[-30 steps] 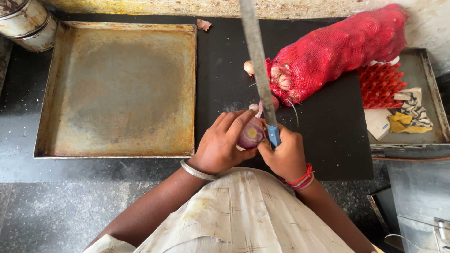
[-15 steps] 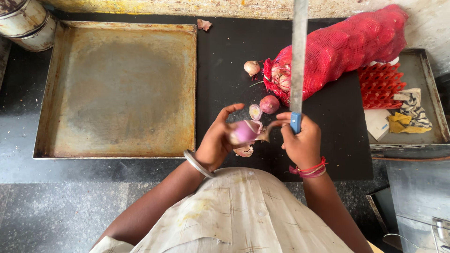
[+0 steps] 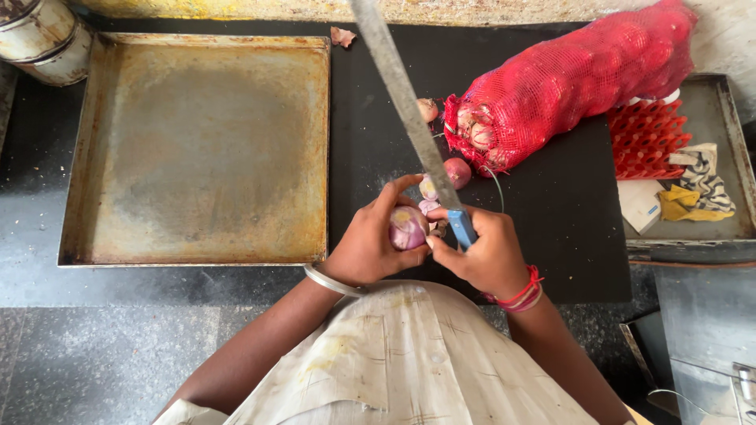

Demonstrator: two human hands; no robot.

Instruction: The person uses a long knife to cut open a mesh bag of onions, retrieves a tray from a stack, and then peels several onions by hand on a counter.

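My left hand (image 3: pixel 370 244) grips a purple onion (image 3: pixel 406 229) over the black counter (image 3: pixel 551 197). My right hand (image 3: pixel 482 253) holds a long knife (image 3: pixel 409 110) by its blue handle, and its fingertips touch the onion; the blade rises up and to the left toward the top edge. Onion peels (image 3: pixel 428 189) and another small onion (image 3: pixel 457 171) lie just beyond my hands. A red mesh sack of onions (image 3: pixel 567 83) lies to the upper right, its open end facing my hands.
A large rusty metal tray (image 3: pixel 197 149) lies on the left. Metal tins (image 3: pixel 43 35) stand at the top left corner. At the right, a second tray (image 3: pixel 724 236) holds a red plastic grid, cloth and paper scraps.
The knife blade swung from upright to tilted left. My hands came back together on the onion, after my left hand had spread its fingers around it.
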